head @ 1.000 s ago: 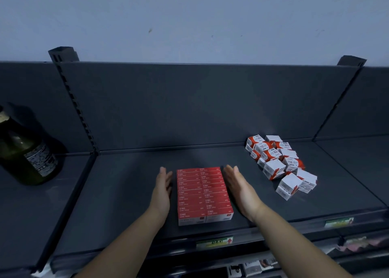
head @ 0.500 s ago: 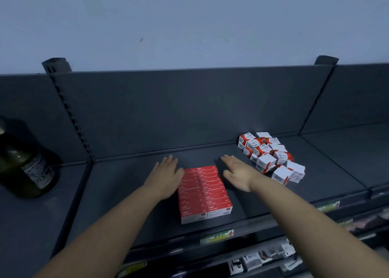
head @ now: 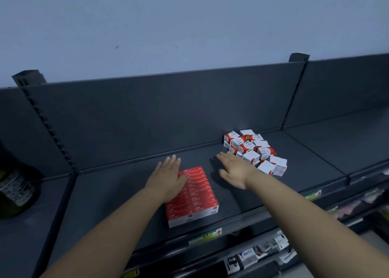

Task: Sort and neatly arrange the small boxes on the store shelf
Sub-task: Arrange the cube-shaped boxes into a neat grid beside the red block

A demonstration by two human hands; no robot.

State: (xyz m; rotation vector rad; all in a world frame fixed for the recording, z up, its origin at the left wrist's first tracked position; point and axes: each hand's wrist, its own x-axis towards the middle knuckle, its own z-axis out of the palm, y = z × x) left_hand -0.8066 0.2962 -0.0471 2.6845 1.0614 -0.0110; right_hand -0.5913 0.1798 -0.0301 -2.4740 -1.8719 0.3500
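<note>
Packed into a tidy flat block two columns wide: slim red boxes [head: 192,195], white along the front edge, lying mid-shelf [head: 105,193] near the front lip. Pressed at the rear left by the left hand [head: 168,177], fingers straight and together. Heaped loosely further right: small red-and-white boxes [head: 255,151]. Just beside that heap, the right hand [head: 235,170], fingers straight, slightly apart, gripping nothing.
</note>
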